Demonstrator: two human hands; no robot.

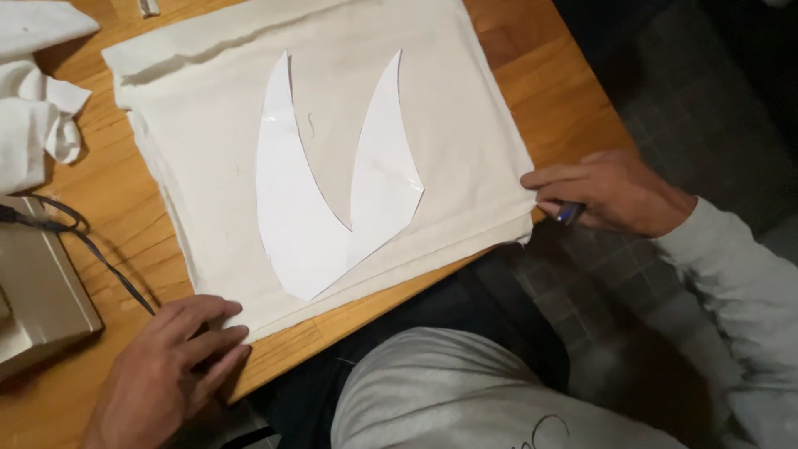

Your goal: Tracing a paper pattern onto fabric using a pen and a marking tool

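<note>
Blue pen (570, 213): mostly hidden inside the right hand (611, 193). White cloth heap (33, 91): cut by left edge. Beige machine (37, 287): cut by left edge, kind unclear. Small object (148, 7): cut by top edge.

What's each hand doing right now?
Left hand: open, fingers flat on the cream fabric corner.
Right hand: closed on a blue pen, touching the fabric edge.
</note>
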